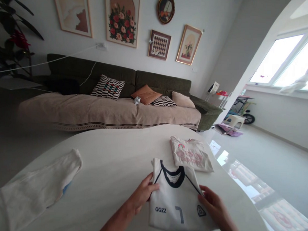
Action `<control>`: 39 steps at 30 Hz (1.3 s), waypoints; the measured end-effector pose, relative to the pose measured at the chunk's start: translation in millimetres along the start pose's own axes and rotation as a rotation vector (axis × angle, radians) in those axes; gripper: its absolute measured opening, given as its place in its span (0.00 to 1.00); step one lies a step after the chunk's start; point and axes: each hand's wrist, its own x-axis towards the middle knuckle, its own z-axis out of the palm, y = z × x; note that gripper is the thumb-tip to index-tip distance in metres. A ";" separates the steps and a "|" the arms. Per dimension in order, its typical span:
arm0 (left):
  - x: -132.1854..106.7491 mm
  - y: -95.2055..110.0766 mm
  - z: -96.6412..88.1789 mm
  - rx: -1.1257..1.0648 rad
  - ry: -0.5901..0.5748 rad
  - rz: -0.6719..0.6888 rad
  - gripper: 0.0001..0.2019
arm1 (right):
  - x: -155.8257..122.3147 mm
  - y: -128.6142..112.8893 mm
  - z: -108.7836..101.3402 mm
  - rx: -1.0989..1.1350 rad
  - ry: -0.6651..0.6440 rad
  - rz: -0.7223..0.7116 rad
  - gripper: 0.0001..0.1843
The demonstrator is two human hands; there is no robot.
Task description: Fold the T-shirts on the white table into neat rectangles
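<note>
A folded white shirt with a navy collar, the number 7 and "QOZZ" on it (176,206) lies on the white round table (115,161) in front of me. My left hand (142,194) pinches its left edge with closed fingers. My right hand (213,203) grips its right edge near the shoulder. Just beyond it lies a folded white shirt with pink print (190,153). A rumpled white garment with a bit of blue (36,188) lies at the table's left.
Behind the table stands a dark green sofa (114,79) with a beige cover and several cushions. Framed pictures hang on the wall. A plant (11,35) is at the far left. Glossy floor, a step stool (235,120) and windows are at right.
</note>
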 end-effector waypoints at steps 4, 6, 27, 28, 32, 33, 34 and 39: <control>86.6 46.4 39.3 0.011 -0.050 0.096 0.27 | 81.2 -14.5 -46.9 0.109 0.053 0.022 0.27; 130.0 60.7 57.6 0.033 -0.011 0.122 0.27 | 124.9 -17.4 -64.9 0.038 0.118 0.021 0.29; 46.0 -6.8 -83.5 0.520 0.485 0.380 0.20 | 133.8 15.4 55.0 -0.787 -0.124 -0.240 0.26; 24.8 -4.6 -104.6 0.637 0.607 0.430 0.18 | 117.7 10.5 63.1 -0.751 -0.069 -0.274 0.27; -54.8 -4.3 -176.5 1.138 1.133 0.304 0.17 | 17.0 -2.7 106.1 -0.534 -0.051 -0.442 0.25; -70.5 -6.3 -190.5 1.205 1.238 0.188 0.18 | -10.3 -4.5 116.0 -0.486 -0.092 -0.467 0.24; -83.7 -8.7 -203.0 1.240 1.303 0.064 0.19 | -35.5 -6.4 124.6 -0.446 -0.128 -0.483 0.23; -115.5 -17.4 -237.6 1.292 1.213 -0.158 0.16 | -114.9 -27.5 148.2 -0.294 -0.208 -0.490 0.20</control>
